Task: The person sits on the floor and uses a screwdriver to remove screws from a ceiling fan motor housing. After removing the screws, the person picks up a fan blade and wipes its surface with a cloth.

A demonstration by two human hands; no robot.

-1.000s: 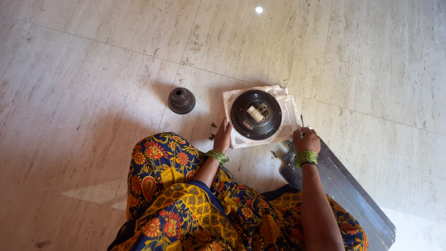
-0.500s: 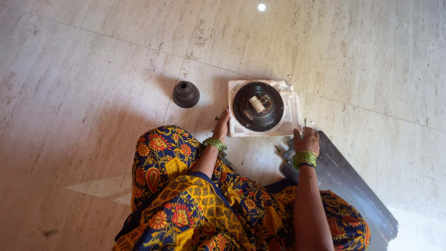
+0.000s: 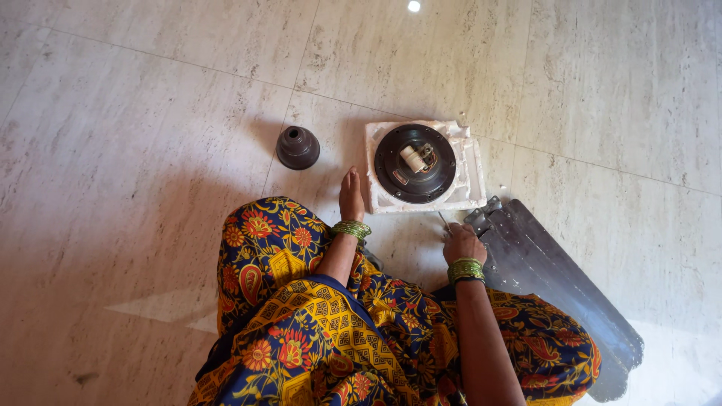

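A round dark fan motor [image 3: 415, 163] with a white part at its centre sits in a white foam tray [image 3: 471, 177] on the floor. My left hand [image 3: 350, 195] rests flat on the floor just left of the tray, fingers together and holding nothing. My right hand [image 3: 462, 242] is closed around a thin metal tool [image 3: 444, 220] that sticks up from the fist, close to the near corner of the tray. The hand hovers beside the mounting end of a dark fan blade [image 3: 553, 280].
A small dark bell-shaped cover [image 3: 297, 146] stands on the marble floor [image 3: 135, 150] to the left of the tray. My lap in patterned blue and yellow cloth [image 3: 323, 316] fills the lower middle. The fan blades stretch to the lower right.
My view has shifted, so everything sits a little further right. My left hand has settled flat beside the tray. My right hand keeps the thin tool by the blade's end.
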